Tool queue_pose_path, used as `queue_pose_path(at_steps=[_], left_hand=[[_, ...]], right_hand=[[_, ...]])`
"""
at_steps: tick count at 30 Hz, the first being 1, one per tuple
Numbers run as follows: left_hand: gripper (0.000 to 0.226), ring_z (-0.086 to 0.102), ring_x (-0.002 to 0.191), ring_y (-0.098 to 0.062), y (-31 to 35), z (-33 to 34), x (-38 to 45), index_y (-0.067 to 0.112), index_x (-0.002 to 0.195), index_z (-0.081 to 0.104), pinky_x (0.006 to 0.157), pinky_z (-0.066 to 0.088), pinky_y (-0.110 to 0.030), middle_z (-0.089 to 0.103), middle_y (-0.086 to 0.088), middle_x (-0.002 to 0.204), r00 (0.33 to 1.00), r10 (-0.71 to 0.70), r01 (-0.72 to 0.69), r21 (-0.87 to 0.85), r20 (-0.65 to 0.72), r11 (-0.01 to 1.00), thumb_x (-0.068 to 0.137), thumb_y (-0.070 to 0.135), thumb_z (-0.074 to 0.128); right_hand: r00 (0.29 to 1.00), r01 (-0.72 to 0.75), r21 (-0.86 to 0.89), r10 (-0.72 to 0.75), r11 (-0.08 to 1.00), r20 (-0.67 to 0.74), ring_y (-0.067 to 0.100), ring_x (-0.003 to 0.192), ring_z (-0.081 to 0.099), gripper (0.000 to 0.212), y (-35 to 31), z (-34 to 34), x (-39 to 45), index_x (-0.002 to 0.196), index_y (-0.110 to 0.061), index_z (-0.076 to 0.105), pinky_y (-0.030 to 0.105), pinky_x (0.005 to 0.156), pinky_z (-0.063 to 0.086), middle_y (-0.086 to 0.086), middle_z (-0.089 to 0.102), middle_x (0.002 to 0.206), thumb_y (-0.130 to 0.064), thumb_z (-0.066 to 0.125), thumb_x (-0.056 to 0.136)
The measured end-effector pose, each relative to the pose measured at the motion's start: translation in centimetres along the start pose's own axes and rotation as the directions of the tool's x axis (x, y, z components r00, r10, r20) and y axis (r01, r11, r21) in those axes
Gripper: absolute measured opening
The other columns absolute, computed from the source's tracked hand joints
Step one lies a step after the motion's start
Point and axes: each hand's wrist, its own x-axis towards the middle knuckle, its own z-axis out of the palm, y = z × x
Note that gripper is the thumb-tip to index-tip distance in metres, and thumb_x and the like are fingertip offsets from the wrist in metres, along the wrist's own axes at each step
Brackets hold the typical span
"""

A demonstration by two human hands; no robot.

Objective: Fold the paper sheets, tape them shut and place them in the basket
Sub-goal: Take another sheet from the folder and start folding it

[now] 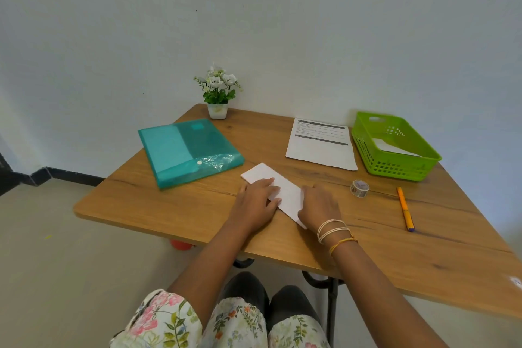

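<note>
basket (395, 167) right of sheet (322, 147), perhaps touching

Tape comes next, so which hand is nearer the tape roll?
Right. The right hand rests on the folded paper just left of the tape roll; the left hand lies farther left.
</note>
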Motion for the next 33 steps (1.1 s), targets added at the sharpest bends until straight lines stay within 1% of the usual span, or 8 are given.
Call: queue_pose_path(at_steps=[3, 6, 11, 13, 16, 22, 30, 33], left_hand=[[0.042, 0.025, 0.142, -0.008, 0.0, 0.0, -0.2, 0.031, 0.135, 0.053, 0.118, -0.002, -0.046, 0.038, 0.008, 0.151, 1.000, 0.021, -0.021, -0.003, 0.023, 1.000, 0.096, 0.043, 0.046], [0.043, 0.023, 0.144, -0.007, 0.0, -0.1, -0.2, 0.035, 0.135, 0.053, 0.118, -0.004, -0.049, 0.037, 0.010, 0.152, 0.998, 0.037, -0.037, -0.002, 0.059, 0.999, 0.094, 0.049, 0.046], [0.050, 0.022, 0.144, -0.009, 0.0, 0.2, -0.1, 0.034, 0.140, 0.046, 0.119, 0.006, -0.048, 0.035, 0.010, 0.153, 0.995, 0.008, -0.015, 0.059, 0.103, 0.998, 0.094, 0.053, 0.044], [0.050, 0.021, 0.144, -0.009, 0.0, 0.3, 0.0, 0.034, 0.142, 0.043, 0.119, 0.005, -0.046, 0.033, 0.010, 0.154, 0.994, 0.015, -0.023, 0.073, 0.109, 0.997, 0.095, 0.053, 0.042], [0.049, 0.020, 0.145, -0.008, 0.0, 0.3, 0.0, 0.034, 0.143, 0.040, 0.119, 0.004, -0.045, 0.032, 0.010, 0.154, 0.993, 0.024, -0.034, 0.085, 0.116, 0.996, 0.096, 0.049, 0.041], [0.057, 0.012, 0.147, -0.009, -0.1, -0.1, -0.1, 0.027, 0.150, 0.028, 0.118, 0.006, -0.039, 0.018, 0.008, 0.159, 0.983, 0.000, -0.031, 0.166, 0.185, 0.986, 0.099, 0.051, 0.033], [0.068, 0.005, 0.147, -0.009, -1.0, -1.5, -0.5, 0.024, 0.153, 0.016, 0.120, 0.007, -0.038, 0.008, 0.006, 0.161, 0.959, -0.003, -0.053, 0.188, 0.284, 0.981, 0.097, 0.057, 0.035], [0.069, 0.006, 0.148, -0.010, -1.0, -1.7, -0.5, 0.023, 0.154, 0.015, 0.119, 0.006, -0.037, 0.008, 0.005, 0.161, 0.955, 0.003, -0.060, 0.182, 0.297, 0.981, 0.096, 0.056, 0.036]], right_hand=[[0.997, 0.063, -0.070, -0.067, 0.996, -0.049, 0.027, 0.109, 0.051, 0.044, 0.9, 0.5, 0.8, 0.126, -0.029, 0.055, 0.038, 0.090, 0.041, 0.003, 0.054, 0.116, -0.016, 0.058, 0.085], [0.986, 0.143, -0.059, -0.147, 0.988, -0.082, 0.023, 0.115, 0.046, 0.050, 1.6, 1.0, 1.3, 0.129, -0.035, 0.054, 0.038, 0.095, 0.035, -0.001, 0.052, 0.121, -0.011, 0.057, 0.086], [0.969, 0.192, 0.073, -0.177, 0.979, -0.170, 0.023, 0.120, 0.048, 0.044, 1.0, 1.5, 0.9, 0.130, -0.019, 0.055, 0.034, 0.102, 0.037, 0.003, 0.055, 0.132, -0.009, 0.054, 0.087], [0.967, 0.242, 0.181, -0.221, 0.953, -0.129, 0.022, 0.124, 0.049, 0.041, 0.2, 1.9, 0.1, 0.133, -0.015, 0.052, 0.033, 0.105, 0.038, 0.006, 0.053, 0.137, -0.013, 0.050, 0.092], [0.962, 0.269, 0.194, -0.273, 0.944, -0.006, 0.019, 0.140, 0.032, 0.046, -0.3, 2.5, -1.0, 0.145, -0.015, 0.037, 0.034, 0.115, 0.025, 0.006, 0.036, 0.152, -0.023, 0.038, 0.100], [0.976, 0.190, 0.023, -0.191, 0.982, 0.101, 0.019, 0.147, 0.015, 0.053, 0.9, 2.2, -0.7, 0.151, -0.014, 0.019, 0.037, 0.118, 0.018, 0.005, 0.014, 0.160, -0.033, 0.027, 0.103], [0.989, 0.090, -0.038, -0.085, 0.995, 0.119, 0.020, 0.148, 0.011, 0.055, 3.1, 2.0, -1.1, 0.152, -0.013, 0.014, 0.037, 0.119, 0.014, 0.005, 0.010, 0.161, -0.035, 0.023, 0.102], [0.993, 0.096, -0.025, -0.094, 0.995, 0.074, 0.022, 0.146, 0.017, 0.063, 2.7, 1.8, -1.1, 0.150, -0.015, 0.022, 0.041, 0.119, 0.014, 0.005, 0.019, 0.159, -0.050, 0.030, 0.098]])
